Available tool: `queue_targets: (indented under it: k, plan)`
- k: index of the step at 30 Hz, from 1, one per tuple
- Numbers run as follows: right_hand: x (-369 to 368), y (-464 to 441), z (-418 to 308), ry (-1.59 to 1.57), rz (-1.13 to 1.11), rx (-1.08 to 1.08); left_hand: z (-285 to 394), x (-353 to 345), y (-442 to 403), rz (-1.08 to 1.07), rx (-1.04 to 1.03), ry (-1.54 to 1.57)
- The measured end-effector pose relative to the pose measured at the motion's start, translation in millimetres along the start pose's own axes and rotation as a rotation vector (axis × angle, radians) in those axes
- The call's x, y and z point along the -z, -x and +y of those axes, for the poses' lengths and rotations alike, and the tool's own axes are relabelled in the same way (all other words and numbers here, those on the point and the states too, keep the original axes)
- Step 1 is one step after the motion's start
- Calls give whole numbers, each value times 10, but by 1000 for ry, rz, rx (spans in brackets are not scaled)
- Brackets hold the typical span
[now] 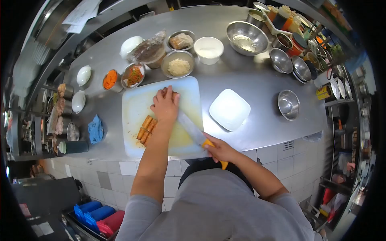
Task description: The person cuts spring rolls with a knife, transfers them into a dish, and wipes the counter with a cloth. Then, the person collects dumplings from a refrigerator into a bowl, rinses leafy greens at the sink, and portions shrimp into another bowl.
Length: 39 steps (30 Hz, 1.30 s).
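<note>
Center: brown food piece [173, 94] pressed onto cutting board [185, 132] by left hand [165, 105], fingers spread; yellow-handled knife [192, 129] gripped (fingers closed) by right hand [220, 149], lower center.

We are in what looks like a professional kitchen. A long stainless steel counter [257, 88] holds metal bowls, among them a large mixing bowl [247, 38], and a white cutting board [185, 96]. We see squeeze bottles [281, 17] grouped at one corner, metal shelving along the sides and a tiled floor [277, 156].
</note>
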State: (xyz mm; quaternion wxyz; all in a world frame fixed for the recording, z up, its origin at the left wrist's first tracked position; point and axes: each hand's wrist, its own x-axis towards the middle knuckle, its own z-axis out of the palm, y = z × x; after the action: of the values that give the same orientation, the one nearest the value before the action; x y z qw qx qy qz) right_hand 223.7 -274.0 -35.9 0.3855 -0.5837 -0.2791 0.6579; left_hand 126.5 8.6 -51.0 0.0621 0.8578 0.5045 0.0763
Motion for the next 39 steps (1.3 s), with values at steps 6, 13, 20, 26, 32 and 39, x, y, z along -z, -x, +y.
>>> queue_targets:
  k: [6, 13, 20, 26, 32, 39]
  plan:
    - [26, 321, -226, 26, 30, 20, 289, 48, 151, 60, 58, 77]
    - [359, 1745, -146, -39, 200, -42, 1490, 120, 733, -18, -320, 372]
    - [429, 2601, 54, -170, 415, -182, 2142, -258, 980, -133, -368, 318]
    - [513, 3283, 73, -1, 613, -223, 1889, -526, 947, 1, -502, 405]
    - [627, 2278, 212, 456, 708, 34, 460, 277, 972, 61, -368, 309]
    - [82, 773, 173, 219, 143, 73, -970, 535, 1068, 96, 35, -65]
